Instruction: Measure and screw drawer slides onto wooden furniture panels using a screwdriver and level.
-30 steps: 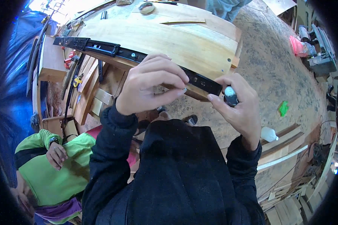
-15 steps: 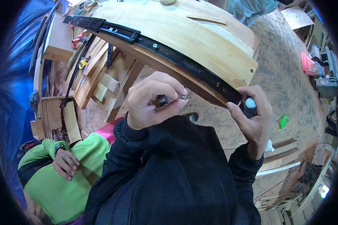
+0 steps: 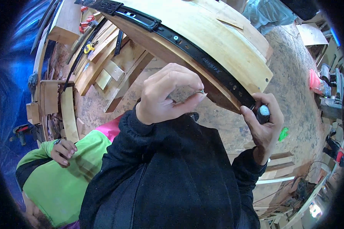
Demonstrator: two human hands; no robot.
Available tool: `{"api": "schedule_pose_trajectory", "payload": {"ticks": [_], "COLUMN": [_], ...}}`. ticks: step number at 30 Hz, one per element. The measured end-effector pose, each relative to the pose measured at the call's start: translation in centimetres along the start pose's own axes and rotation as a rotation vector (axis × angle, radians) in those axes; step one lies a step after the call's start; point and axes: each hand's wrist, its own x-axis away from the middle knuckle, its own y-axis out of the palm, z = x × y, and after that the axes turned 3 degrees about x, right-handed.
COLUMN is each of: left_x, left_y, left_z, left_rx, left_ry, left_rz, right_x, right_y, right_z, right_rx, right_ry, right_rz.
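Observation:
My left hand [image 3: 172, 93] pinches a small metal screw [image 3: 202, 91] between thumb and fingertips, just short of the board's edge. A black metal drawer slide [image 3: 202, 61] runs along the edge of a pale wooden panel [image 3: 218, 42], with a shiny screw head [image 3: 176, 37] in it. My right hand [image 3: 269, 118] is curled at the slide's near right end, thumb and forefinger gripping that corner. In the same palm sits a dark handle with a pale blue end [image 3: 263, 110], which looks like a screwdriver's; its shaft is hidden.
To the left sits another person in a green shirt [image 3: 65, 183], one hand [image 3: 64, 152] resting in front. Planks [image 3: 122, 84], a yellow tape measure [image 3: 89, 48] and a blue tarp [image 3: 21, 76] lie beyond. A green scrap [image 3: 283, 134] is on the floor at right.
The view has shifted, so the panel and slide sit farther right and lower. My left hand still pinches the screw; my right hand keeps its grip at the slide's end.

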Motion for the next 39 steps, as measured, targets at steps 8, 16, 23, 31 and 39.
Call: {"api": "schedule_pose_trajectory", "payload": {"ticks": [8, 16, 23, 31, 39], "left_x": [-0.2, 0.1, 0.8, 1.1, 1.1], "left_y": [-0.2, -0.4, -0.4, -0.2, -0.7], "left_z": [0.5, 0.4, 0.3, 0.7, 0.8], "left_rx": [-0.098, -0.1, -0.068, -0.023, -0.006], "left_ry": [-0.039, -0.033, -0.073, -0.187, -0.282], "left_rz": [0.03, 0.03, 0.02, 0.042, 0.087], "right_x": [-0.1, -0.1, -0.1, -0.1, -0.5], "right_y": [-0.2, -0.2, 0.0, -0.1, -0.2], "right_z": [0.1, 0.4, 0.3, 0.8, 1.2], "right_rx": [-0.001, -0.013, -0.007, -0.004, -0.019], "right_ry": [-0.03, -0.05, -0.065, -0.086, -0.044], "right_rz": [-0.013, -0.005, 0.008, 0.033, 0.037]}}
